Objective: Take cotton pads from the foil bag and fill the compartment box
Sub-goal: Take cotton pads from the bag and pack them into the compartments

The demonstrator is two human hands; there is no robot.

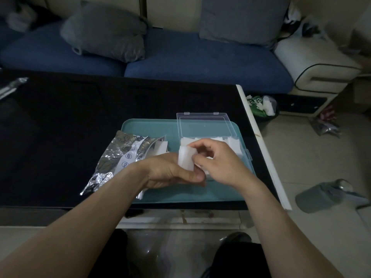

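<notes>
A stack of white cotton pads (186, 159) stands upright in my left hand (170, 170), which grips it from below. My right hand (218, 159) pinches the stack's right edge with thumb and fingers. Both hands hover over the clear compartment box (236, 144), whose lid (204, 125) stands open at the back. More white pads (200, 140) lie inside the box; my hands hide most of its compartments. The crumpled foil bag (120, 155) lies to the left, partly on the tray, with white pads (160, 147) showing at its mouth.
The box sits on a teal tray (152, 127) on a black table (70, 121). A blue sofa (180, 57) with grey cushions runs behind. Right of the table's white edge are a bin with a green bag (261, 107) and a grey object (319, 195) on the floor.
</notes>
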